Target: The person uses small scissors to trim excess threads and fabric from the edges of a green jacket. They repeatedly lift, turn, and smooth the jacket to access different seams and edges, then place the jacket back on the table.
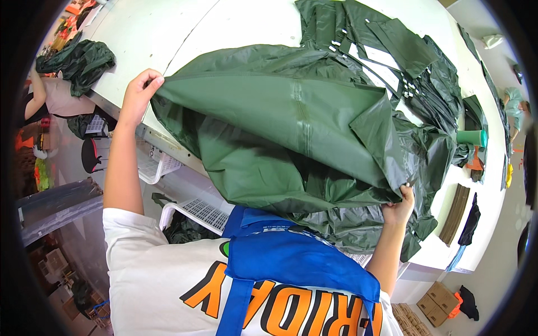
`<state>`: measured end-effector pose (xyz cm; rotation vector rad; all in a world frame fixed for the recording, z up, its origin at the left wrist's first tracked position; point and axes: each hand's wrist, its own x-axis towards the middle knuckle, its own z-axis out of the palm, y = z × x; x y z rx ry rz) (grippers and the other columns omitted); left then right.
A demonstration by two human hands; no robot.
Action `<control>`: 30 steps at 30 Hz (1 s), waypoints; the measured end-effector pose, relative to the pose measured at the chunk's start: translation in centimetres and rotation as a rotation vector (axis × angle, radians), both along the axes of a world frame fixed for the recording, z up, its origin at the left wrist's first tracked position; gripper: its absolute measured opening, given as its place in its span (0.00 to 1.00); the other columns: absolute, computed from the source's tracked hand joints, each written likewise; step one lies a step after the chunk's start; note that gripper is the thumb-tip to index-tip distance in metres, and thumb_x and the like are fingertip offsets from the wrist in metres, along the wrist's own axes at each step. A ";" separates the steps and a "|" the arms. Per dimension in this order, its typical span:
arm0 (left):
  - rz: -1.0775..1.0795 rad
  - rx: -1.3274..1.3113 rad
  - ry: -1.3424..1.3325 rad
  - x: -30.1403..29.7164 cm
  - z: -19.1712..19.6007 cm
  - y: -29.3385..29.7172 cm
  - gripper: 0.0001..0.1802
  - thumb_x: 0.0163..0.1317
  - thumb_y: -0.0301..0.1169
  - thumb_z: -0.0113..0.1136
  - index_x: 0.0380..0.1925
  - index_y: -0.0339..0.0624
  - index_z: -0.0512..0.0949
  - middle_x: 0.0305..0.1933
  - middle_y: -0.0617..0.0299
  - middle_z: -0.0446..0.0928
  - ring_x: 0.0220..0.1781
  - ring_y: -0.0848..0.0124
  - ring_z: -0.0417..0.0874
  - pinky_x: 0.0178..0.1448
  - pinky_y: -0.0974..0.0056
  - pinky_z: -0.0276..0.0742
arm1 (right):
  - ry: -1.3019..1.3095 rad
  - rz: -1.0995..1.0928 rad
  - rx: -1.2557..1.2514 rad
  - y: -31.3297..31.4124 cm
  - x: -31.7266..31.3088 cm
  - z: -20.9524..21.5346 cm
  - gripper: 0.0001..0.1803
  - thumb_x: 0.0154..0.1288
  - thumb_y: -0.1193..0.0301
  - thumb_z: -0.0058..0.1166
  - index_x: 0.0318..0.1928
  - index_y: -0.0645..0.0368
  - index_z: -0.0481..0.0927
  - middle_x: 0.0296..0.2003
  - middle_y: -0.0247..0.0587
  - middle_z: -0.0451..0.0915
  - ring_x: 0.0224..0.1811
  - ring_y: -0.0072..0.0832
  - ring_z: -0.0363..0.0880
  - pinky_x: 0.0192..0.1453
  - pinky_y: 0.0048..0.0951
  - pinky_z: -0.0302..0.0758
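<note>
A large dark green piece of waterproof fabric (pixel 252 106), with a seam running across its middle, is stretched between my two hands over the table's near edge. My left hand (pixel 143 92) pinches its left corner, thumb and fingers closed on the edge. Lower on the right, my right hand (pixel 399 206) grips the opposite edge, its fingers partly hidden by the cloth. The fabric gapes open between the hands, showing a paler inner side. More crumpled green fabric (pixel 358 224) lies under and to the right of it.
Green cut pieces (pixel 403 47) with small white tags are heaped on the white table (pixel 241 25). A green roll (pixel 472 138) and brown card strips (pixel 454 215) lie at right. White baskets (pixel 204 213) stand below the edge. Another person's arm (pixel 37 95) is at far left, beside bunched fabric (pixel 84 61).
</note>
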<state>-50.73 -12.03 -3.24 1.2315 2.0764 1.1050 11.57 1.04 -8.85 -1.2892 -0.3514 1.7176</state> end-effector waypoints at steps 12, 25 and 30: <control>-0.166 0.601 -0.491 4.9 5.2 2.5 0.30 0.62 0.28 0.56 0.64 0.40 0.60 0.70 0.49 0.58 0.72 0.58 0.57 0.73 0.55 0.52 | 0.261 -0.130 0.069 3.1 4.8 -2.9 0.07 0.66 0.71 0.42 0.31 0.55 0.72 0.20 0.25 0.67 0.13 0.14 0.53 0.15 0.17 0.51; -0.135 0.147 0.292 20.4 -2.0 -1.5 0.44 0.49 0.39 0.68 0.64 0.37 0.60 0.66 0.45 0.60 0.68 0.51 0.60 0.69 0.55 0.58 | -0.141 -0.100 0.276 -0.4 -6.6 5.2 0.02 0.68 0.71 0.50 0.37 0.53 0.75 0.27 0.29 0.74 0.20 0.18 0.68 0.23 0.17 0.63; -0.503 -0.162 -0.630 29.9 -2.4 0.2 0.41 0.56 0.42 0.64 0.65 0.38 0.59 0.67 0.52 0.62 0.67 0.59 0.65 0.69 0.56 0.60 | -0.424 1.153 1.040 -4.5 -18.1 12.4 0.25 0.58 0.73 0.53 0.58 0.57 0.71 0.55 0.47 0.74 0.51 0.41 0.77 0.50 0.35 0.74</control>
